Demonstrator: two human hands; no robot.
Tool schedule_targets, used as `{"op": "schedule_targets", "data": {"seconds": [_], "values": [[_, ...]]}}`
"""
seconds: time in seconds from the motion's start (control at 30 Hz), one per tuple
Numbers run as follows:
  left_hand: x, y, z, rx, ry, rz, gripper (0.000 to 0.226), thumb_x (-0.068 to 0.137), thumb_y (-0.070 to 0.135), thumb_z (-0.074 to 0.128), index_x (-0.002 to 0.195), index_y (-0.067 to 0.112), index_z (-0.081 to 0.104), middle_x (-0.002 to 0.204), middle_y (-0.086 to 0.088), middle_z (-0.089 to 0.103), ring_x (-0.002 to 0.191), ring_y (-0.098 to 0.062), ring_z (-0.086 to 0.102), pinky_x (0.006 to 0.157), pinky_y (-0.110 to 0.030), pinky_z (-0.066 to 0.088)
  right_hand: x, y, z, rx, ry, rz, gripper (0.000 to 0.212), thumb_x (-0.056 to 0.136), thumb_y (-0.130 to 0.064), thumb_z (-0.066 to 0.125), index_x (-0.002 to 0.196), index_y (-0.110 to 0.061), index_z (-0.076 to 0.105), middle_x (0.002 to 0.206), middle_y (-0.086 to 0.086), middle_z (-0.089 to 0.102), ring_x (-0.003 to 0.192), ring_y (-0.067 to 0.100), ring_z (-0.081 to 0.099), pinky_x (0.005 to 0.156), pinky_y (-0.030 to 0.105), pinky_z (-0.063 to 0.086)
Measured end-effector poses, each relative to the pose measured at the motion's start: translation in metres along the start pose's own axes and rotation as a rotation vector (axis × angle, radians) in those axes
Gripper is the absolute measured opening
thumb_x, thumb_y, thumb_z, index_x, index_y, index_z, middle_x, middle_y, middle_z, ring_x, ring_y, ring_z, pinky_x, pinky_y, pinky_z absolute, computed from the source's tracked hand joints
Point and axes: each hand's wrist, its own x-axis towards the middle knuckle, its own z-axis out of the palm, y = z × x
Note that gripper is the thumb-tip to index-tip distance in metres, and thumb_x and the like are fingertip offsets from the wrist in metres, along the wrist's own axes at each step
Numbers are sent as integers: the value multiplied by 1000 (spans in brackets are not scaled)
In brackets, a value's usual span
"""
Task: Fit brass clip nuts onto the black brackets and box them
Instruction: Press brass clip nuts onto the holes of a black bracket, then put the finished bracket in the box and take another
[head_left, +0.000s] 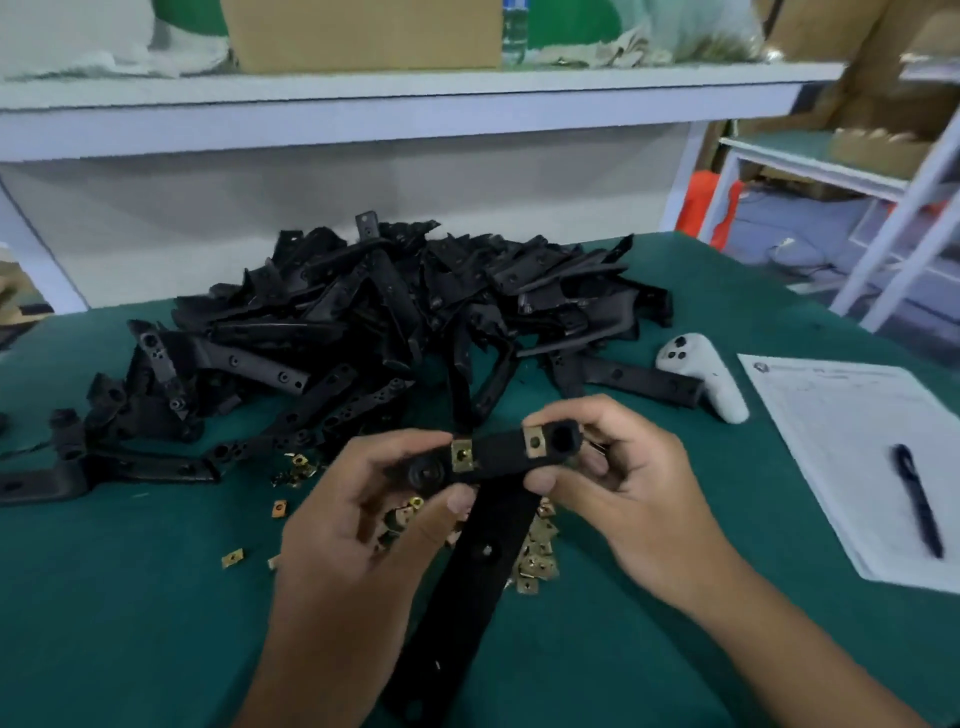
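**Two hands on one bracket, two clip nuts fitted**

Both hands hold a single black bracket (498, 457) above the near middle of the green desk (130, 623). The left hand (358, 519) pinches the bracket's rounded left end between thumb and curled fingers; the right hand (623, 483) grips its right end, thumb underneath and fingers curled behind. Two brass clip nuts sit on the bracket's crossbar: one (461, 455) just beside the left thumb, one (534, 442) near the right end. The bracket's long arm runs down toward the desk's near edge.

Under the hands lies a heap of loose clip nuts (535, 561), too many and too hidden to count, with a few strays toward the left. Behind, toward the far edge, one large pile of brackets (363, 322), uncounted. At the right edge: one white controller (701, 374), one sheet of paper (841, 452), one pen (917, 499) on it
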Motion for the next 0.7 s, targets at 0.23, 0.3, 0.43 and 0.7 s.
{"op": "schedule_targets", "data": {"seconds": [0.23,0.3,0.43,0.7], "values": [[-23,31,96,233,-326,371,23,88,48,62,110,42,62,124,25,60,120,-2,56,102,-22,39,-113,-39,-104,-386,339,27,28,82,-45,78,108,-37,70,101,-18,55,94,10,56,80,16,38],[-39,39,140,227,-411,469,25,86,51,61,110,41,62,124,23,60,116,-6,56,103,-24,35,-158,-50,-138,-509,449,91,30,78,-42,81,106,-37,71,100,-14,56,97,12,57,84,20,41],[-83,54,223,134,-564,588,27,85,52,63,105,34,68,118,20,63,109,-11,58,99,-20,30,-244,-80,-189,-704,590,277,31,81,-58,74,107,-42,71,103,-19,54,105,14,57,89,25,44],[-158,86,313,128,-871,624,25,85,38,77,106,27,70,114,13,66,107,-17,63,93,-31,38,-352,-101,-226,-943,783,563,32,82,-53,75,111,-52,64,104,-22,55,109,5,54,92,25,44]]}}
